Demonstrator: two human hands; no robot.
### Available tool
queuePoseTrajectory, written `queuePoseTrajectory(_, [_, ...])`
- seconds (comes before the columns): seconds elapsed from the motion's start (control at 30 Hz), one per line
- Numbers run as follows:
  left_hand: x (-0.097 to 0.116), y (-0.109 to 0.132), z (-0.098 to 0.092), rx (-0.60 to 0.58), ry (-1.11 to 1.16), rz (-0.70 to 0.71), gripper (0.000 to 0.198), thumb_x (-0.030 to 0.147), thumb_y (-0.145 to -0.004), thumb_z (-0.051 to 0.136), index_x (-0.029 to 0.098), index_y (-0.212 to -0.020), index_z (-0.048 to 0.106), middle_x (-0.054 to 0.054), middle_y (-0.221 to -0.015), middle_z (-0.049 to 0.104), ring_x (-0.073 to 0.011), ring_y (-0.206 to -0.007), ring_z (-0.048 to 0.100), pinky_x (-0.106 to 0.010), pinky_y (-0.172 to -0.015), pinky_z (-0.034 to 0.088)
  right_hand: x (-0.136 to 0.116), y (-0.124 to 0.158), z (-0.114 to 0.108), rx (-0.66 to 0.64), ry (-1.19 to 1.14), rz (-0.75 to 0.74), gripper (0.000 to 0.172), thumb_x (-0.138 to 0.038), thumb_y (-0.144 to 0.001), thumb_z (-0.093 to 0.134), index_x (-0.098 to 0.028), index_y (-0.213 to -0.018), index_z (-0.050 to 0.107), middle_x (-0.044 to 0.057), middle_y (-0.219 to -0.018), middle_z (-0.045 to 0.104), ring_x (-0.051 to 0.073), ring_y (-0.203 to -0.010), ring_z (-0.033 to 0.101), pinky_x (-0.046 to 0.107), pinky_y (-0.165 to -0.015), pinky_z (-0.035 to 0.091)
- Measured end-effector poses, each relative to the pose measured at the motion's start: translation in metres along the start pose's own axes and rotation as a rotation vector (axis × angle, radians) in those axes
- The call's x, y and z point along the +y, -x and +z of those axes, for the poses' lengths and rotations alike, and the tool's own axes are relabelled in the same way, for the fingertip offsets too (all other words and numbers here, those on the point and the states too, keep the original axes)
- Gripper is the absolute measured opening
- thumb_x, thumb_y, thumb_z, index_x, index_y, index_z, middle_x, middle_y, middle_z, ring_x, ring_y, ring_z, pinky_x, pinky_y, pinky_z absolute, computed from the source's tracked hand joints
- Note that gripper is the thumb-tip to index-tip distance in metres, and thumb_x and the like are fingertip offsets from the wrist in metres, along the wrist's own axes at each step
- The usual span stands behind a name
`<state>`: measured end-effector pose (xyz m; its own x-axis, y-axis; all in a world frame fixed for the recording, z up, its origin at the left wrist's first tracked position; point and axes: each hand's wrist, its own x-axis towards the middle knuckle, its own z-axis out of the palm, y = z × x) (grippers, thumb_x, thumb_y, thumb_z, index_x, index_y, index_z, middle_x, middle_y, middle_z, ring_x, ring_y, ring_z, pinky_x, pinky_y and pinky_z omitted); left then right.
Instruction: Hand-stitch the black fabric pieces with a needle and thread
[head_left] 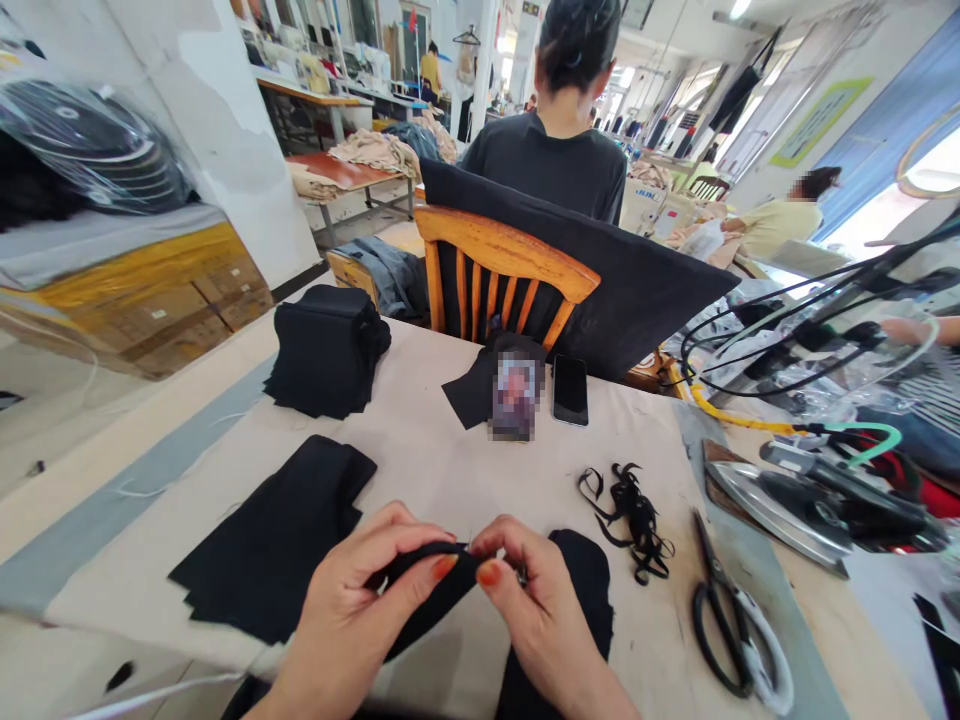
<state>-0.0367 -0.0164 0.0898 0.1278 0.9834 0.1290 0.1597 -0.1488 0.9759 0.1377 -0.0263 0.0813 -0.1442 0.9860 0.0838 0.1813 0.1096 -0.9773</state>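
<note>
A piece of black fabric (433, 610) hangs between my two hands above the table. My left hand (375, 590) pinches its folded upper edge between thumb and fingers. My right hand (525, 580) is closed at the right end of that edge, with thumb and fingertips together; a thin thread or needle seems to stick up there, too fine to be sure. Under and beside my right wrist lies more black fabric (589, 580). To the left of my hands is a fanned stack of black fabric pieces (262, 540).
A taller black fabric stack (322, 345) stands at the back left. Two phones, one a dark phone (570, 390), lie near the wooden chair (502, 250), where a person sits. Rightward are black strips (637, 520), scissors (724, 610) and an iron (787, 500) with hoses.
</note>
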Motion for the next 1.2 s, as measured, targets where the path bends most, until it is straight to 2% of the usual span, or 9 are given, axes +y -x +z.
queuePoseTrajectory(0.1, [0.006, 0.003, -0.001, 0.002, -0.033, 0.054, 0.023, 0.013, -0.081, 0.065, 0.033, -0.087, 0.075, 0.005, -0.069, 0.06, -0.0093, -0.058, 0.057, -0.015, -0.05, 0.043, -0.009, 0.002, -0.01, 0.042, 0.233, -0.149, 0.048, -0.047, -0.101, 0.029, -0.02, -0.087, 0.066, 0.003, -0.077, 0.063, 0.016, -0.073, 0.054, 0.031, -0.07, 0.038])
queuePoseTrajectory(0.23, [0.008, 0.005, -0.002, -0.014, -0.072, 0.115, 0.027, 0.01, -0.08, 0.065, 0.034, -0.089, 0.074, 0.006, -0.069, 0.059, -0.0082, -0.056, 0.057, -0.014, -0.048, 0.044, -0.024, -0.001, -0.02, 0.072, 0.521, -0.36, 0.028, -0.026, -0.097, 0.049, -0.019, -0.076, 0.066, 0.001, -0.063, 0.06, 0.014, -0.06, 0.048, 0.03, -0.063, 0.033])
queuePoseTrajectory(0.4, [0.009, 0.004, -0.003, -0.017, -0.118, 0.149, 0.027, 0.01, -0.08, 0.064, 0.033, -0.088, 0.074, 0.006, -0.067, 0.059, -0.0083, -0.055, 0.057, -0.014, -0.049, 0.045, -0.036, -0.005, -0.025, 0.135, 0.701, -0.526, 0.024, -0.026, -0.093, 0.059, -0.017, -0.072, 0.067, 0.001, -0.055, 0.056, 0.014, -0.057, 0.045, 0.029, -0.056, 0.029])
queuePoseTrajectory(0.7, [0.01, 0.002, -0.002, -0.007, -0.128, 0.127, 0.023, 0.012, -0.078, 0.067, 0.033, -0.084, 0.074, 0.005, -0.065, 0.06, -0.0095, -0.054, 0.058, -0.015, -0.048, 0.045, -0.042, -0.01, -0.026, 0.082, 0.826, -0.587, 0.035, -0.029, -0.093, 0.057, -0.017, -0.062, 0.062, 0.001, -0.052, 0.053, 0.014, -0.055, 0.042, 0.03, -0.053, 0.029])
queuePoseTrajectory(1.0, [0.009, 0.0, -0.001, -0.017, -0.132, 0.117, 0.021, 0.014, -0.079, 0.067, 0.033, -0.083, 0.074, 0.005, -0.064, 0.058, -0.01, -0.053, 0.057, -0.015, -0.047, 0.044, -0.043, -0.012, -0.027, 0.067, 0.909, -0.602, 0.039, -0.031, -0.094, 0.057, -0.017, -0.058, 0.059, 0.0, -0.052, 0.053, 0.013, -0.055, 0.042, 0.032, -0.054, 0.027])
queuePoseTrajectory(1.2, [0.008, 0.001, -0.002, -0.04, -0.159, 0.122, 0.017, 0.015, -0.08, 0.065, 0.03, -0.08, 0.074, 0.005, -0.062, 0.057, -0.0105, -0.053, 0.056, -0.017, -0.047, 0.044, -0.049, -0.015, -0.032, 0.039, 1.028, -0.677, 0.037, -0.032, -0.094, 0.057, -0.019, -0.06, 0.057, -0.002, -0.053, 0.053, 0.014, -0.057, 0.042, 0.033, -0.055, 0.025])
